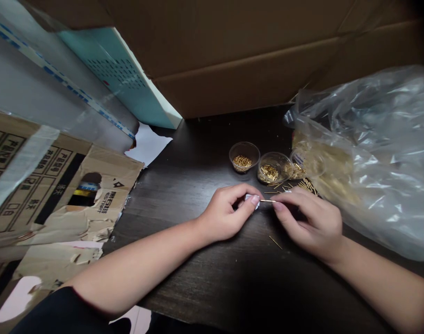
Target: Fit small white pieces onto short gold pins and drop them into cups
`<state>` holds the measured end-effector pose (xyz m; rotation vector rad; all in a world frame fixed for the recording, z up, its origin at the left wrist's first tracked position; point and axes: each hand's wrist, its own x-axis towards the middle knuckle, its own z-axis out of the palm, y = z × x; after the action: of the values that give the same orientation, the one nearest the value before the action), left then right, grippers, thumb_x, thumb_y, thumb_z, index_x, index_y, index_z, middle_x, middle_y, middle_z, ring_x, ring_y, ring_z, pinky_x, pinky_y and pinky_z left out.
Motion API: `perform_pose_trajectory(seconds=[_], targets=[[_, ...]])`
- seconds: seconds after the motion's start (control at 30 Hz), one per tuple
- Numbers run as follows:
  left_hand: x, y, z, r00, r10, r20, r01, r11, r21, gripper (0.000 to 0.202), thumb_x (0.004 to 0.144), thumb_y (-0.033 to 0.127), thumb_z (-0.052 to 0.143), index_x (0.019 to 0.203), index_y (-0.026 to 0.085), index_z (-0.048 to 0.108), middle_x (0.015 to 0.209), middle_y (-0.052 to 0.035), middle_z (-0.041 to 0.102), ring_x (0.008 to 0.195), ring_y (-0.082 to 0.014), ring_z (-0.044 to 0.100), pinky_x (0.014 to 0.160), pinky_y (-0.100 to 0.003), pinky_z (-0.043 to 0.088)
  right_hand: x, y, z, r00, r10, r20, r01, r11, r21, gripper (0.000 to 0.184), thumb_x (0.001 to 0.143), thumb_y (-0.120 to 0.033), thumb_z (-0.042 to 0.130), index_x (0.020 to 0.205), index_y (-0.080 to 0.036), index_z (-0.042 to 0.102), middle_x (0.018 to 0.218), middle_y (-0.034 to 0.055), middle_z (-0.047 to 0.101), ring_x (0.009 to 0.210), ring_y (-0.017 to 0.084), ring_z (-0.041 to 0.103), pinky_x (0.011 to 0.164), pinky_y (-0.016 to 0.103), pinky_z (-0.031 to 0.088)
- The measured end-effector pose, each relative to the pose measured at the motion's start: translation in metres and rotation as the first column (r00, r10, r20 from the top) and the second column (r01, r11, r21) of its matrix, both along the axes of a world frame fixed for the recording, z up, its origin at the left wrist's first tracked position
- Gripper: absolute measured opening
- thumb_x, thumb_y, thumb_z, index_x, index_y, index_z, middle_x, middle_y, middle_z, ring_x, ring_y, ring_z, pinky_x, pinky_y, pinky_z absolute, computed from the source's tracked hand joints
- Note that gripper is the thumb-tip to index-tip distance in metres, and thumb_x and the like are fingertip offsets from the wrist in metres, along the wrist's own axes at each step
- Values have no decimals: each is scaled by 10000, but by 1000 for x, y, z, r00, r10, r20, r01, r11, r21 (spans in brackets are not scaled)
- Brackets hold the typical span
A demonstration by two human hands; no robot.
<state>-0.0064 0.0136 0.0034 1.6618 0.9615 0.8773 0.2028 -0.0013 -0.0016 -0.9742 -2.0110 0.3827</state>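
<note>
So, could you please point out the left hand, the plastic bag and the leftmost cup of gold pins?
Left hand [223,214]: head view, back of hand.
Plastic bag [378,153]: head view, middle.
Leftmost cup [244,143]: head view, rim.

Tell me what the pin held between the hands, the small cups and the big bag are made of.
The pin looks like brass or gold-plated metal: bright yellow sheen. The cups look like thin clear plastic: see-through, glossy rims. The bag looks like polyethylene film: crinkled, translucent, shiny.
</note>
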Motion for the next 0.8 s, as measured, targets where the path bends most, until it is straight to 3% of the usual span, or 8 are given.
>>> perform_pose_trajectory(seconds=[0.37,0.8], targets=[[1,1,-2,1000,-13,-1,13,997,-70,260,973,356,574,1005,130,698,701,-9,643,624,-102,568,605,-219,444,0,0,-3,1000,-22,-9,22,1000,-5,161,893,-85,652,1004,-201,638,775,21,656,625,136,596,566,276,469],[0,0,-6,998,40,-38,-39,999,35,213,939,321,609,948,138,716,783,-28,693,661,-103,566,625,-217,430,-3,3,-4,1000,21,-8,-21,1000,-21,58,914,-109,617,906,-164,630,735,25,618,616,130,579,566,267,450]])
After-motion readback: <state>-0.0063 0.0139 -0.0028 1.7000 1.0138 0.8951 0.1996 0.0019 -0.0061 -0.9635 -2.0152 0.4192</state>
